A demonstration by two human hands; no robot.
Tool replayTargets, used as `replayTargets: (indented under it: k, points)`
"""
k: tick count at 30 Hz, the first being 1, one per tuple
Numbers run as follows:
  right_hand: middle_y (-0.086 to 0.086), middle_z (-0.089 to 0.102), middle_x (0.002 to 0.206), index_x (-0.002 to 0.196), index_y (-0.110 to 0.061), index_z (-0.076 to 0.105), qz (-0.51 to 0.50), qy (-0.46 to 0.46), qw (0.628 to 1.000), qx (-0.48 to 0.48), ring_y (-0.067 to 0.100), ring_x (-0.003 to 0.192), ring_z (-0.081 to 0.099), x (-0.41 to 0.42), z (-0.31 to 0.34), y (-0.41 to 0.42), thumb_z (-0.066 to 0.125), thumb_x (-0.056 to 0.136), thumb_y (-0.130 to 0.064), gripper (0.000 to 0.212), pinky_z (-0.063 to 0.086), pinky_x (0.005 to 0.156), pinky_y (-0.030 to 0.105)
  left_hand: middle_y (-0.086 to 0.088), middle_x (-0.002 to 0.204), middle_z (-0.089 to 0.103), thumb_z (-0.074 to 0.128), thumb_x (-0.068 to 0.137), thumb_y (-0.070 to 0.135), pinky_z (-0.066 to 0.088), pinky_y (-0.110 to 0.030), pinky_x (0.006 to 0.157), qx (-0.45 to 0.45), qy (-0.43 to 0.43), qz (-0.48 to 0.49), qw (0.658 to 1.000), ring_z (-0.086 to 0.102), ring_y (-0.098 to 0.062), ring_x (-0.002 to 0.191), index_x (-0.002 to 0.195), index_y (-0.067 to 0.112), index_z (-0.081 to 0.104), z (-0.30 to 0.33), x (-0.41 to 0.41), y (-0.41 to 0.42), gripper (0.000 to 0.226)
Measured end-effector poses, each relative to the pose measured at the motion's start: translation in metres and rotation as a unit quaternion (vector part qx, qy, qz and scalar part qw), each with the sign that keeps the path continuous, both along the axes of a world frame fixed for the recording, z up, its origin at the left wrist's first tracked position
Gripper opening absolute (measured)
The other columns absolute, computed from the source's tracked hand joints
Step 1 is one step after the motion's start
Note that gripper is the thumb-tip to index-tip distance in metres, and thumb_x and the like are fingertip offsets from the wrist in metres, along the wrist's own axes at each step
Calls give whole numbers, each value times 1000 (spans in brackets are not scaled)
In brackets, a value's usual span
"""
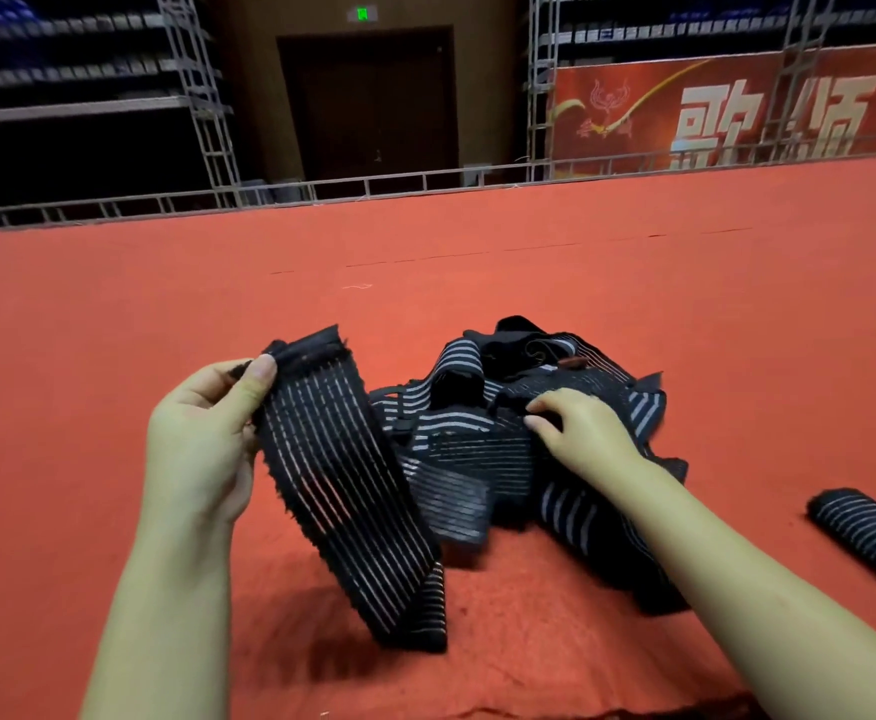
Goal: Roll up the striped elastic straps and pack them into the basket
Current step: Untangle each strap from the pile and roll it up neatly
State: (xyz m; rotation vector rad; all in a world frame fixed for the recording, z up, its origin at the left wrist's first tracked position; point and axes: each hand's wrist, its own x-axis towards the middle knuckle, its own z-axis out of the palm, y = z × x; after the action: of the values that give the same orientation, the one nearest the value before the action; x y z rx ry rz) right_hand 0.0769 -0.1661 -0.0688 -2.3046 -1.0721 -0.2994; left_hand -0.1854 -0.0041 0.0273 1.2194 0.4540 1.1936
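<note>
- Red carpet [477, 262] covers a wide stage floor; beyond its far edge stand metal truss frames, a dark door and a red banner with large characters.
- Head view, left side: the left hand [202, 439] is raised off the carpet, thumb and fingers pinching the top end of one striped elastic strap [342, 491].
- That strap hangs down and slants to the right, its long axis running from the left hand toward the carpet near the person, where its lower end folds.
- Head view, centre: a tangled pile of straps [503, 439] lies on the carpet just right of the held strap.
- The right hand [576, 428] rests on top of the pile with fingers curled into the fabric; whether it truly grips a strap cannot be told.
- Head view, far right: one finished rolled strap [864, 532] lies on the carpet, well apart from the pile.
- No basket is visible.
- Judgement: rolling would likely start at the pinched top end, which the left hand already holds; the right hand is the nearer one to bring across.
</note>
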Motion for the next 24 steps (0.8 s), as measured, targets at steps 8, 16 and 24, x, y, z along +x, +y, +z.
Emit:
replayTargets:
  k: [8, 16, 24]
  points:
    - [-9, 45, 145, 139, -25, 45, 148, -34, 974, -166, 9, 143, 27, -83, -27, 45, 61, 88, -46, 58, -11, 117, 40, 12, 49, 59, 62, 82, 15, 33, -9, 36, -1, 45, -17, 999, 44, 2, 35, 78, 6, 59, -17, -20, 2, 10]
    - [1, 47, 144, 144, -22, 35, 148, -31, 960, -234, 17, 137, 37, -110, -53, 71, 63, 89, -33, 63, 9, 117, 37, 9, 54, 61, 57, 92, 3, 40, -13, 43, -27, 120, -8, 992, 51, -1, 46, 80, 5, 62, -60, -53, 19, 14]
    - [-2, 44, 140, 143, -27, 38, 95, -33, 959, -264, 24, 129, 38, -101, -48, 74, 68, 85, -36, 66, 35, 101, 38, 9, 62, 66, 61, 89, 6, 44, -20, 58, -32, 136, -12, 990, 56, -5, 58, 80, 8, 64, -85, -76, 30, 10]
